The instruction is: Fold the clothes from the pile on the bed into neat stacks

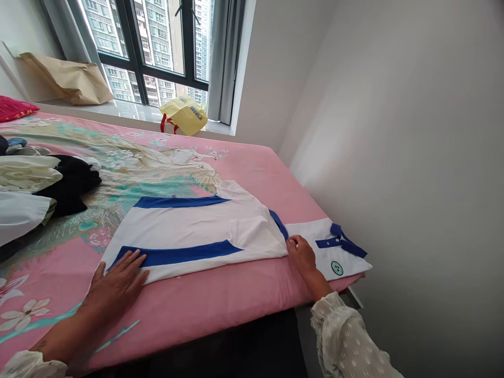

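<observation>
A white shirt with blue panels [177,226] lies spread out on the bed, its blue-edged end toward the right. My left hand [122,278] rests flat with fingers stretched over the lower left corner of this shirt, on a blue panel. At the opposite end, my right hand [303,255] pinches the shirt's edge beside the short blue trim. Just beyond that hand, a folded white polo shirt [325,229] with a blue collar and a round green badge lies near the bed's right edge, partly hidden by my right hand.
A pink patterned sheet [244,157] covers the bed. Piled clothes [27,173], white, cream and black, lie at the left. Near the window are a brown paper bag [74,79] and a yellow bag [183,113]. The grey wall [394,131] rises along the right side.
</observation>
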A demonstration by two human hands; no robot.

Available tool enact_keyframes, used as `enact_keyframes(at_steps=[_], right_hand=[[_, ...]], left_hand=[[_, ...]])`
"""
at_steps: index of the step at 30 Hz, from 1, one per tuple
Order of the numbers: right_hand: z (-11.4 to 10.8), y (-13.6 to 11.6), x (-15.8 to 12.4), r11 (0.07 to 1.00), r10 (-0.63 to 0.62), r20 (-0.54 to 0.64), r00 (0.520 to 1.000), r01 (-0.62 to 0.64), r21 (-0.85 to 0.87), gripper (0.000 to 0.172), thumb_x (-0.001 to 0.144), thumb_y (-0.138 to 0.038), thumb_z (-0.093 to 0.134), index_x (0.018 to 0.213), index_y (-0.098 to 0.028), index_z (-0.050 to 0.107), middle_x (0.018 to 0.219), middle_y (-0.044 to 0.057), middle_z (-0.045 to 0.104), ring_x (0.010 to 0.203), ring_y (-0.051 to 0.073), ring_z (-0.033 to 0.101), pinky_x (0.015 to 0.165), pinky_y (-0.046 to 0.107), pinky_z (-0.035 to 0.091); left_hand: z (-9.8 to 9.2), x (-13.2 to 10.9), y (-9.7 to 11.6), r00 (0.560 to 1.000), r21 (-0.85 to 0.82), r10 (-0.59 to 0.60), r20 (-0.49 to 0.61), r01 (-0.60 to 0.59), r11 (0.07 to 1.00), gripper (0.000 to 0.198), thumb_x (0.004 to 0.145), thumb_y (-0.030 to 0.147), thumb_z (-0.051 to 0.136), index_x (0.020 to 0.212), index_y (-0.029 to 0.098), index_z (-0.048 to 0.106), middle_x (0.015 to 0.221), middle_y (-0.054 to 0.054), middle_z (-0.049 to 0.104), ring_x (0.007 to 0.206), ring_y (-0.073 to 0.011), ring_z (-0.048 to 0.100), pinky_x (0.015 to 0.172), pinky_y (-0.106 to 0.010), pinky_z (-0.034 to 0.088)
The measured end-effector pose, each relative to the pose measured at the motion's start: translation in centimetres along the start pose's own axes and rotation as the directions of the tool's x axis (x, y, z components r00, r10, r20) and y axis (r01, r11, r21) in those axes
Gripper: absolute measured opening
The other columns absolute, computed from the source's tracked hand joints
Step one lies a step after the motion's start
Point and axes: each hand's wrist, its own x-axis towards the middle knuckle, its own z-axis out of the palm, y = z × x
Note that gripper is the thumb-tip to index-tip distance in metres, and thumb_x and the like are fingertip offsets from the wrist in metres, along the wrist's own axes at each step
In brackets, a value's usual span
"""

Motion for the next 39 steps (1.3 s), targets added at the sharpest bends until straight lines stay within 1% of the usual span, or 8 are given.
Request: enact_keyframes(at_steps=[2,5,8,11,14,23,33,39], right_hand=[[1.0,-1.0,-1.2,0.964,-0.252,-0.019,0.968,0.249,-0.091,0.040,0.091,-0.034,0.029,0.120,-0.019,0.052,0.127,0.011,0.054,0.120,0.022,0.046,0.103,0.036,0.034],[3.1,-1.6,-3.0,0.805,-0.482,0.304,0.822,0.553,-0.217,0.052,0.091,-0.039,0.031,0.137,-0.017,0.039,0.144,0.009,0.039,0.136,0.022,0.028,0.114,0.040,0.016],[4.5,-0.3,-4.1,0.780,-0.286,0.451,0.846,0.479,-0.403,0.070,0.088,-0.051,0.035,0.146,-0.013,0.022,0.153,0.009,0.018,0.142,0.025,0.010,0.114,0.049,0.002],[4.5,1.2,-4.4,0.794,-0.133,0.332,0.934,0.301,-0.529,0.074,0.089,-0.053,0.030,0.147,-0.010,0.014,0.154,0.011,0.011,0.142,0.027,0.008,0.113,0.053,0.002],[4.0,1.5,-4.5,0.773,-0.219,0.205,0.954,0.298,-0.561,0.067,0.087,-0.040,0.040,0.145,-0.010,0.024,0.152,0.013,0.020,0.140,0.028,0.014,0.113,0.051,0.011],[3.4,3.1,-1.5,0.554,-0.597,0.246,0.763,0.615,-0.561,0.052,0.078,-0.002,0.039,0.124,-0.021,0.055,0.129,0.005,0.057,0.124,0.022,0.043,0.109,0.043,0.023],[1.4,4.1,0.1,0.451,-0.746,0.220,0.628,0.720,-0.527,0.047,0.081,-0.002,0.036,0.120,-0.017,0.059,0.123,0.007,0.061,0.120,0.020,0.051,0.104,0.040,0.036],[0.8,3.6,-1.4,0.593,-0.674,0.160,0.721,0.657,-0.466,0.042,0.080,-0.007,0.036,0.110,-0.017,0.064,0.119,0.007,0.063,0.120,0.019,0.051,0.107,0.041,0.034]], left_hand=[[-0.1,0.1,0.9,0.991,0.002,0.136,-0.012,-0.136,0.991,0.051,0.088,0.043,0.031,0.129,0.022,0.053,0.141,-0.006,0.046,0.136,-0.0241,0.032,0.114,-0.048,0.011],[0.5,-0.2,1.5,0.974,-0.001,0.219,0.058,-0.219,0.976,0.054,0.088,0.047,0.032,0.136,0.026,0.046,0.145,-0.002,0.040,0.137,-0.0234,0.029,0.115,-0.046,0.008],[1.5,-1.2,0.6,0.996,0.055,0.060,0.070,-0.064,0.996,0.071,0.082,0.057,0.038,0.141,0.017,0.037,0.148,-0.008,0.034,0.138,-0.0283,0.026,0.114,-0.050,0.007],[1.4,-2.2,-0.4,0.995,0.091,-0.065,0.070,0.059,0.994,0.079,0.080,0.059,0.038,0.143,0.013,0.032,0.149,-0.012,0.031,0.139,-0.0304,0.023,0.113,-0.054,0.004],[0.1,-2.4,-0.4,0.997,0.100,-0.058,0.047,0.053,0.994,0.071,0.081,0.052,0.040,0.143,0.018,0.033,0.149,-0.011,0.032,0.138,-0.0305,0.025,0.111,-0.058,0.001],[-1.2,-2.4,-3.7,0.977,0.100,0.197,0.086,-0.205,0.974,0.056,0.074,0.017,0.040,0.128,0.026,0.054,0.134,-0.003,0.054,0.119,-0.0269,0.053,0.101,-0.046,0.038],[-1.5,-1.8,-7.1,0.949,-0.023,0.287,0.129,-0.287,0.958,0.049,0.080,0.025,0.039,0.124,0.036,0.056,0.132,0.004,0.055,0.120,-0.0245,0.053,0.110,-0.048,0.028],[-2.2,-1.7,-6.9,0.946,-0.022,0.263,0.187,-0.264,0.964,0.055,0.079,0.028,0.038,0.131,0.044,0.046,0.138,0.010,0.046,0.129,-0.0244,0.043,0.109,-0.057,0.023]])
